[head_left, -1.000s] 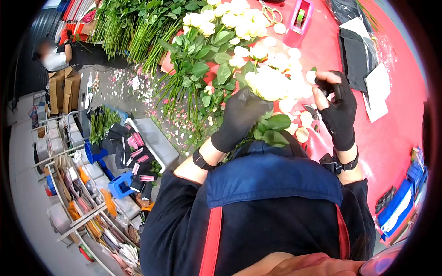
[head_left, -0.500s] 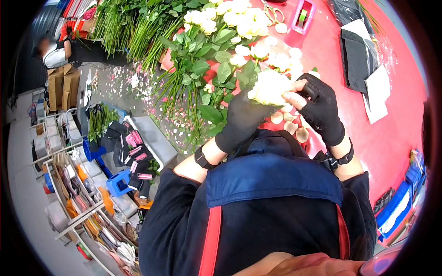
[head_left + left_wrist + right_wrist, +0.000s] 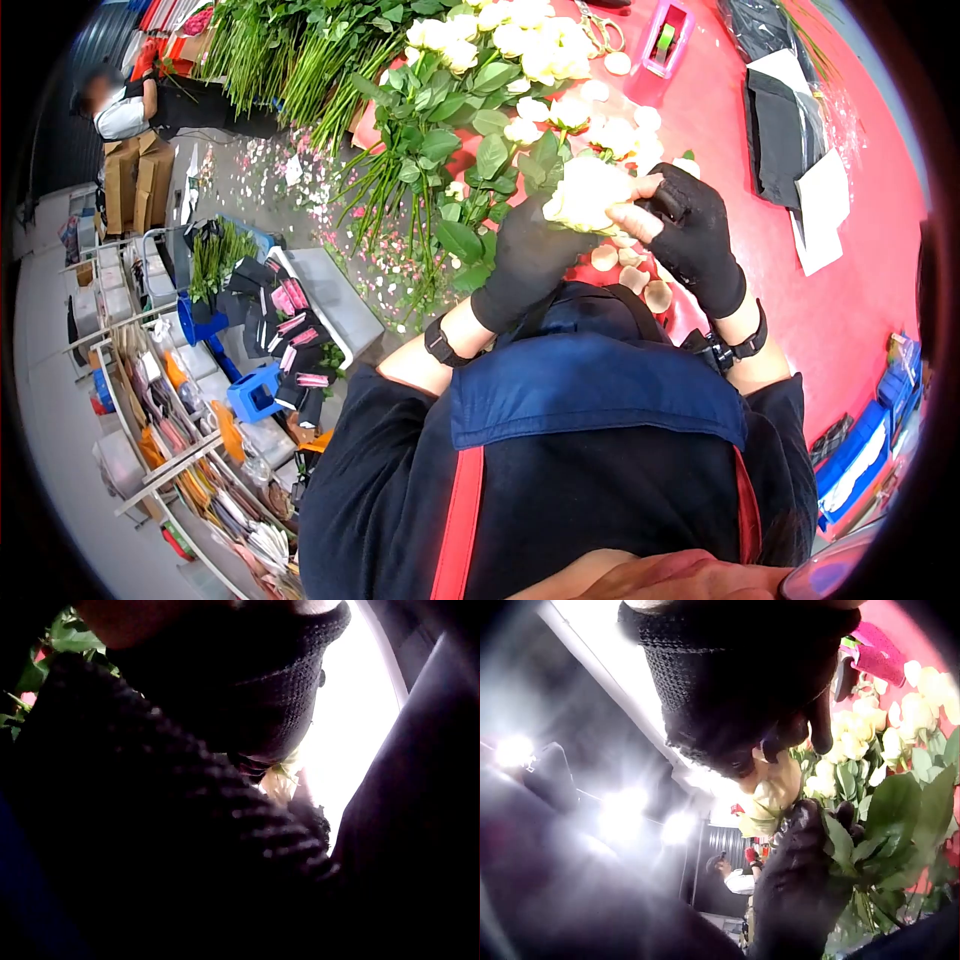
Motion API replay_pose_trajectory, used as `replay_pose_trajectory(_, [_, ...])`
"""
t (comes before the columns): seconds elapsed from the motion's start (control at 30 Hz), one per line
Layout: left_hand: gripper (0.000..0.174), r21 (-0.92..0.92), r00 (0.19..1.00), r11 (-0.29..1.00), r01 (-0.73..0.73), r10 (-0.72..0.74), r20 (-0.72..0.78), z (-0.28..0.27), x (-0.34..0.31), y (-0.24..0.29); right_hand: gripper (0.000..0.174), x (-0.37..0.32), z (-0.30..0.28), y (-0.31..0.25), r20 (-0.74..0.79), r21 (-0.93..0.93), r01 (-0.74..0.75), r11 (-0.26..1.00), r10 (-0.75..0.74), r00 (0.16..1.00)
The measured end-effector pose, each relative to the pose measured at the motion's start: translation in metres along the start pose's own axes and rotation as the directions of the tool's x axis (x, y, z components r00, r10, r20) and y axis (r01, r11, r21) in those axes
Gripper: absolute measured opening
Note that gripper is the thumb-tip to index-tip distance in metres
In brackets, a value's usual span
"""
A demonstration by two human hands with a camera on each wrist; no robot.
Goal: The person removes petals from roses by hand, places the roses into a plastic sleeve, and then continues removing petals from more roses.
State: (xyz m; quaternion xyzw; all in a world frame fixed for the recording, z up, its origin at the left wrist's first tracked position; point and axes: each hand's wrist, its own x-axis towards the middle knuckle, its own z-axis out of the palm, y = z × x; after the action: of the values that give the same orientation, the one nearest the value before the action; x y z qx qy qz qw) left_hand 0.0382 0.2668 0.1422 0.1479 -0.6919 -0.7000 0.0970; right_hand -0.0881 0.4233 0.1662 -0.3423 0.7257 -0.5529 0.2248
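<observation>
In the head view my left hand [image 3: 535, 245], in a black glove, grips a cream-white rose [image 3: 582, 195] just below its bloom. Leaves of roses [image 3: 892, 814] stick out past that hand in the right wrist view. My right hand [image 3: 692, 228] wears a black glove with bare thumb and fingertips showing. Its thumb and forefinger pinch a petal at the right side of the bloom. Seen from the right wrist, those fingertips meet the rose [image 3: 772, 793] from above, with the left hand [image 3: 799, 870] beneath it. Loose petals [image 3: 632, 278] lie on the red table below.
Cut white roses [image 3: 540, 45] lie beyond my hands, beside a large pile of green stems [image 3: 310, 70]. Scissors [image 3: 607, 35] and a pink tape dispenser [image 3: 665, 40] are at the table's far side. Black wrapping [image 3: 775, 135] lies right. Another person [image 3: 120, 115] stands far left.
My right hand has come left from beside the rose to its bloom and now pinches a petal there. The left hand keeps its grip; the rose has tilted slightly.
</observation>
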Motion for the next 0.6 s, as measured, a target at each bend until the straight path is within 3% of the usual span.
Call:
replay_pose_trajectory(0.1, [0.034, -0.040, 0.994, 0.994, 0.104, -0.105, -0.017, -0.001, -0.001, -0.002, 0.014, -0.001, 0.001, 0.004, -0.016, -0.013, 0.006, 1.000, -0.006, 1.000])
replay_pose_trajectory(0.23, [0.035, -0.015, 0.991, 0.992, 0.127, -0.128, -0.033, -0.005, -0.002, -0.004, 0.011, -0.002, 0.001, 0.009, -0.054, -0.041, 0.067, 0.997, -0.069, 0.996])
replay_pose_trajectory(0.33, [0.036, 0.003, 0.996, 0.997, 0.074, -0.074, -0.043, -0.007, -0.003, -0.016, 0.011, -0.003, 0.002, 0.007, -0.100, 0.127, -0.137, 0.982, 0.150, 0.984])
replay_pose_trajectory(0.4, [0.035, 0.056, 1.000, 0.998, -0.014, 0.015, -0.010, -0.009, -0.003, -0.020, 0.012, -0.001, -0.002, 0.006, -0.149, 0.115, -0.176, 0.978, 0.193, 0.970])
replay_pose_trajectory(0.5, [0.035, -0.125, 0.978, 0.977, 0.171, -0.184, -0.099, -0.005, -0.004, -0.011, 0.012, 0.000, -0.009, 0.002, -0.198, 0.229, -0.288, 0.930, 0.334, 0.922])
replay_pose_trajectory(0.6, [0.036, 0.014, 0.981, 0.983, 0.186, -0.185, -0.055, -0.010, -0.003, 0.000, 0.013, -0.001, -0.024, 0.024, -0.335, -0.040, -0.101, 0.994, 0.082, 0.939])
